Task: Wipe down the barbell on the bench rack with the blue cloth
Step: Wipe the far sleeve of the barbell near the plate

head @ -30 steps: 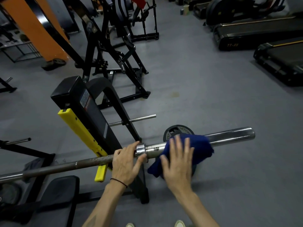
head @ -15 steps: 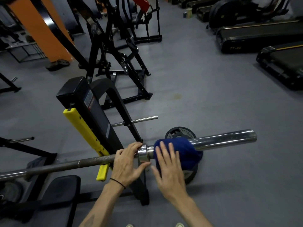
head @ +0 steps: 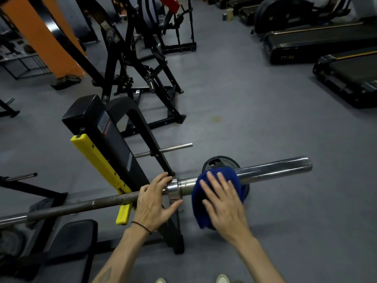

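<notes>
Lying across the lower middle of the frame, the barbell (head: 271, 170) carries the blue cloth (head: 216, 193) draped over its sleeve. The right hand (head: 224, 207) presses it flat-fingered, while the left hand (head: 155, 201) rests open-fingered at the collar, likely steadying the bar on the rack (head: 106, 135).

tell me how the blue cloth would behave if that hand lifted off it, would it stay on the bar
The blue cloth looks floppy: it drapes over the barbell and hangs below it. More seems to hang on the near side, so it would probably slide off the smooth chrome once the right hand lifts.
</notes>
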`<state>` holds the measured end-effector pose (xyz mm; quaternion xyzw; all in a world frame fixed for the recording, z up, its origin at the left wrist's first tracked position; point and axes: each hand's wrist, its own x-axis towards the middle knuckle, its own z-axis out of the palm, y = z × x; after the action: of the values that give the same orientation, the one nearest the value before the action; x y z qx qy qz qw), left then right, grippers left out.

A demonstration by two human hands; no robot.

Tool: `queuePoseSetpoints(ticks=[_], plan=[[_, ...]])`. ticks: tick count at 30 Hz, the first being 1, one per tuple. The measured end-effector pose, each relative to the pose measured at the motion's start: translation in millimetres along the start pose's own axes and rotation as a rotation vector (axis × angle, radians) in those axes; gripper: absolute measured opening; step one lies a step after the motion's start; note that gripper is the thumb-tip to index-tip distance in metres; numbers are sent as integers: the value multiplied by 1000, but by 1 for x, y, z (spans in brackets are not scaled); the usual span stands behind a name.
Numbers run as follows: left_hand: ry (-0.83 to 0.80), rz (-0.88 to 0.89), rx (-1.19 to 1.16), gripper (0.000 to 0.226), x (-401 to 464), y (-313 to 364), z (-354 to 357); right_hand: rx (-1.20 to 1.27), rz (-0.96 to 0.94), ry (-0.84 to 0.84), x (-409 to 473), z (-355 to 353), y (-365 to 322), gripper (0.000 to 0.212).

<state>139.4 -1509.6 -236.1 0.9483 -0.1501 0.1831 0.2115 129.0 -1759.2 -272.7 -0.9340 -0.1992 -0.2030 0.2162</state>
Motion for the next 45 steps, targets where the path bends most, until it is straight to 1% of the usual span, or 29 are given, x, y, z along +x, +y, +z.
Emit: queuePoseSetpoints(ticks=[3,5,6,7,9,10,11,12,13,15,17,18,19,20,22,23,24,27,29,30,31,33,35,37,39,41,42,43,45], plan=[[1,48,45,78,-1,0,-1,47,259,113,-3,-8,26,55],[9,23,48,78,1,-1,-1,129,396,180,2,-2,10,58],[6,17,52,78,1,-1,0,164,418,184,5,3,-5,62],[0,18,56,77,0,-2,0,177,374,156,7,9,-20,65],[-12,28,57,76,0,-1,-1,115,149,39,6,17,-40,67],[-21,27,57,75,0,0,-2,69,53,-4,6,16,-37,65],[-29,20,60,73,0,1,-3,32,17,-9,7,13,-27,62],[-35,6,67,72,1,2,-4,5,34,17,9,8,-14,59],[-42,-15,77,71,2,3,-5,-10,100,60,9,3,-2,56],[-48,-66,108,70,2,5,-4,20,306,150,8,-3,16,55],[-39,-119,133,70,2,7,-2,96,459,201,9,0,6,58],[-30,-136,137,70,2,8,-1,153,482,201,11,2,-6,62],[-21,-141,134,68,2,10,0,199,446,171,12,5,-21,65],[-16,-135,127,65,2,10,1,203,346,115,11,8,-32,68],[-16,-95,104,59,1,10,2,97,105,-5,6,9,-36,67],[-20,-73,90,58,0,8,2,41,48,-21,6,6,-25,64],[-22,-53,84,58,-2,6,2,7,53,-6,6,3,-12,61],[-37,-2,135,71,-7,2,6,34,258,101,6,-8,17,58],[-54,-1,186,86,-7,3,10,112,371,142,7,-6,5,61],[-52,-8,194,87,-6,3,11,153,401,140,8,-2,-7,64],[-46,-15,195,86,-6,4,12,168,387,119,9,3,-19,67],[-47,-11,202,85,-6,4,10,93,223,38,5,9,-27,70],[-50,11,205,86,-6,2,8,-10,86,-5,2,4,-6,66],[-28,18,157,84,-5,1,7,-20,143,44,1,-7,20,59],[-13,25,109,80,-3,1,5,42,310,108,1,-14,31,56],[-20,47,120,77,-3,2,3,103,417,124,5,-10,14,61],[-32,60,143,77,-3,2,1,113,406,106,8,-6,0,66],[-44,71,164,77,-2,2,-1,96,331,78,8,-1,-13,71],[-57,83,181,77,-2,1,-2,18,103,-8,3,9,-31,75]])
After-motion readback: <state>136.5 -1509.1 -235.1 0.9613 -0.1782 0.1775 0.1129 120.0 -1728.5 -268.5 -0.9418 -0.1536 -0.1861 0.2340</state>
